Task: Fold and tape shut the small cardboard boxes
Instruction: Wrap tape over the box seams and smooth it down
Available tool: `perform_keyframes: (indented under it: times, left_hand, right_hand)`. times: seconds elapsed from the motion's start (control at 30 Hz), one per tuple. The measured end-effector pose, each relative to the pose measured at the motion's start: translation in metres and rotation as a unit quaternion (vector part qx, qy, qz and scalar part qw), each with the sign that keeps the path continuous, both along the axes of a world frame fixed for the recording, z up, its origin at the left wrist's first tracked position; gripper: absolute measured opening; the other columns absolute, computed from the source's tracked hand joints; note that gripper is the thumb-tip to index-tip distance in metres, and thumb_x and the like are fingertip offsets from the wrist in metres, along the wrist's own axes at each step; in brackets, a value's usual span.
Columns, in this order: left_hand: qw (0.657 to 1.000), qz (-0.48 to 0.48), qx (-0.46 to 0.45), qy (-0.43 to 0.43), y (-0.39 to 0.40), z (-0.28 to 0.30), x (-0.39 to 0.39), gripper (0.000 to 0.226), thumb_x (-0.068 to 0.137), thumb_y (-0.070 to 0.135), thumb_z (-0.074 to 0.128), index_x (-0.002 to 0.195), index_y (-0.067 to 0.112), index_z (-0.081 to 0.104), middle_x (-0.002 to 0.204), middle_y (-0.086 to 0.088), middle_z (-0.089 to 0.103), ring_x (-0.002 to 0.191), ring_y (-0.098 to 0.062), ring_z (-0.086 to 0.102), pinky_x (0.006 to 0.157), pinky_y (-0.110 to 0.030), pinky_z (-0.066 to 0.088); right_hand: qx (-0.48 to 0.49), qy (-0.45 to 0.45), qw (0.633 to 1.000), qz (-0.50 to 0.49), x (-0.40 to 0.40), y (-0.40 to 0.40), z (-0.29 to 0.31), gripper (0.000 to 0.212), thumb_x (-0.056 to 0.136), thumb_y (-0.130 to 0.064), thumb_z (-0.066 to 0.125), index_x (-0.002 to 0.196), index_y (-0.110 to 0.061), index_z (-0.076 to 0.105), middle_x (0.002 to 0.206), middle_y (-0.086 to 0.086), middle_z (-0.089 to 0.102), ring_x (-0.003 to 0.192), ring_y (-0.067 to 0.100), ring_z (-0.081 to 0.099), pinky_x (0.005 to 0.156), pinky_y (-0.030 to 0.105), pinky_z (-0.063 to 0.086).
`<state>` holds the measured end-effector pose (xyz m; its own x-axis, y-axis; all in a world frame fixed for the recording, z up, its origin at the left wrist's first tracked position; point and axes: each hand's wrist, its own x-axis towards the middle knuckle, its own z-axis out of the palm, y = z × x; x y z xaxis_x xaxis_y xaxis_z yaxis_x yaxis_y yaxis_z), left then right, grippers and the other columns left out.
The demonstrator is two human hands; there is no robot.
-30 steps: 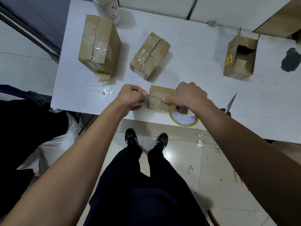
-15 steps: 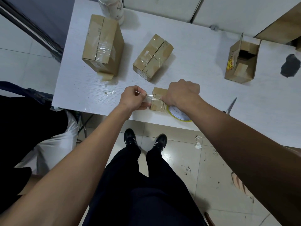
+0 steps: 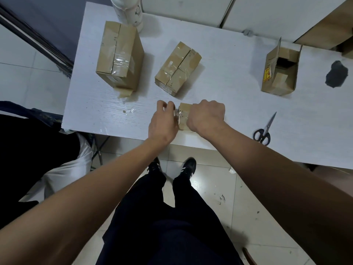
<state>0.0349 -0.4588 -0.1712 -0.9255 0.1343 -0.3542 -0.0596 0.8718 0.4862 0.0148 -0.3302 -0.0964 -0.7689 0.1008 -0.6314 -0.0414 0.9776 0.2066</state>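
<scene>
Hands meet over a small cardboard box (image 3: 183,115) that sits at the near edge of the white table (image 3: 219,88). The left hand (image 3: 163,122) pinches a strip of clear tape (image 3: 176,113) between thumb and fingertips, right at the box's left face. The right hand (image 3: 207,116) lies curled over the top and right side of the box and grips it — its fingers hide whatever may be under the palm, so more than the box I cannot tell.

Farther back on the table stand two sealed boxes: a tall taped box (image 3: 119,56) at the left, with a loose tail of tape at its near foot, and a lower taped box (image 3: 177,68) just right of it, turned at an angle. Well apart at the right stands an open box (image 3: 279,69) with its flaps up and a yellow label on its left side. Black-handled scissors (image 3: 264,130) lie near the table's front edge, to the right of the right forearm. A white bottle (image 3: 128,10) stands at the far edge behind the tall box, and a dark blotch (image 3: 336,76) marks the table at the far right. Below, black trousers and dark shoes stand on a pale tiled floor (image 3: 229,197).
</scene>
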Motion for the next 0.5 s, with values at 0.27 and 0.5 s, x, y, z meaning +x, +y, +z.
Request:
perform_keyframes:
  times: [0.27,0.5]
  left_hand:
    - [0.963,-0.261,0.053,0.035,-0.017,0.008,-0.004,0.106,0.075,0.029,0.074,0.162,0.017,0.015,0.167,-0.011,0.014,0.144,-0.037,0.032,0.106,-0.039,0.042]
    - [0.943,-0.327,-0.049,0.041,0.005,0.004,-0.015,0.111,0.084,0.045,0.079,0.163,0.008,0.010,0.160,-0.011,0.025,0.146,-0.033,0.025,0.105,-0.048,0.047]
  right_hand:
    - [-0.028,0.033,0.996,-0.073,0.002,-0.001,0.000,0.012,0.095,-0.024,0.056,0.106,-0.020,0.051,0.104,-0.001,0.058,0.109,0.026,0.063,0.079,0.034,0.038]
    - [-0.020,0.022,0.998,-0.053,0.001,0.001,0.008,0.011,0.092,-0.023,0.052,0.081,-0.022,0.050,0.080,-0.003,0.052,0.089,0.025,0.062,0.086,0.035,0.052]
